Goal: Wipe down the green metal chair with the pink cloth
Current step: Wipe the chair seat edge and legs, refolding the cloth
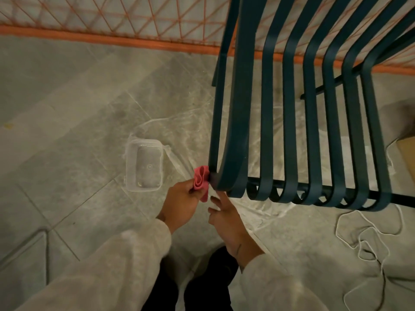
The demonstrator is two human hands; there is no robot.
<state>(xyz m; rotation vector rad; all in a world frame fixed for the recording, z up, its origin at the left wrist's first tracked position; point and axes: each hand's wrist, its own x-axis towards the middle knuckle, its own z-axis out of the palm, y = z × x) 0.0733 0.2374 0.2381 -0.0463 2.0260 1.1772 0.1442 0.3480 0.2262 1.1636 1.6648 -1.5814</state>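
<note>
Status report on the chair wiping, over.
Left hand grips pink cloth at chair corner. Right hand open near seat edge. Clear box on floor beside chair.

bunched pink cloth touching green chair corner.

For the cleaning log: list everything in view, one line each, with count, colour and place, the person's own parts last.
chair: one, dark green, right half of view
cloth: one, pink, at the chair's front left corner
container: one, clear, on the floor left of the chair
mesh fence: one, orange, along the top
cord: one, white, floor at lower right
cardboard: one piece, brown, right edge
left hand: one, grips the cloth
right hand: one, open, near the chair's front edge
sleeves: two, cream, bottom
</note>
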